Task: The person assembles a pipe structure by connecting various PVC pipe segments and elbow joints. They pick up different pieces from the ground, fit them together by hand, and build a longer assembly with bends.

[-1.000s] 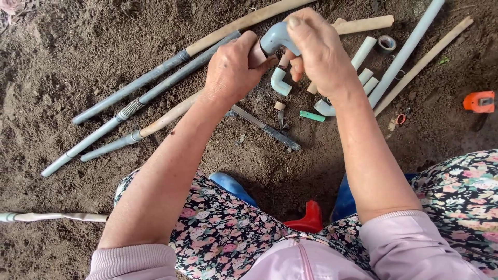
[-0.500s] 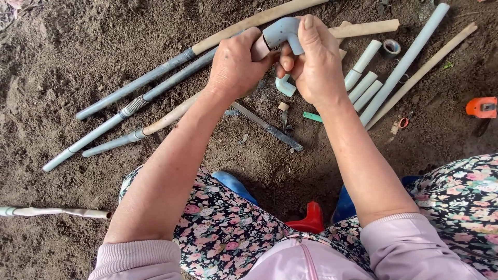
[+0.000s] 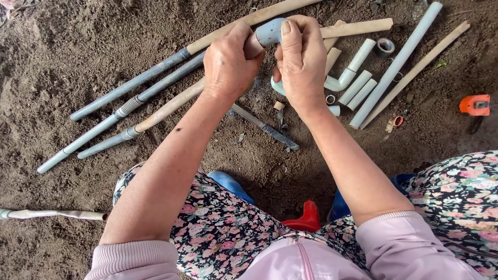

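Both hands hold a grey plastic elbow fitting [image 3: 270,32] above the soil. My left hand [image 3: 228,65] is closed round a short pale stub that enters the elbow's left end. My right hand [image 3: 301,62] wraps the elbow's right side, thumb pressed on top. Under the hands lie several long grey and tan pipes [image 3: 135,98] running down to the left.
Short white pipe pieces [image 3: 358,83], a curved fitting [image 3: 337,83], a tape roll [image 3: 385,46], a long white pipe [image 3: 397,65] and a wooden stick [image 3: 420,65] lie to the right. A hacksaw blade [image 3: 264,127] lies below the hands. An orange tool [image 3: 475,105] sits far right. A wrapped pipe [image 3: 52,214] lies at lower left.
Both hands with the elbow fitting have shifted slightly up and to the right in view. The grip stays the same.
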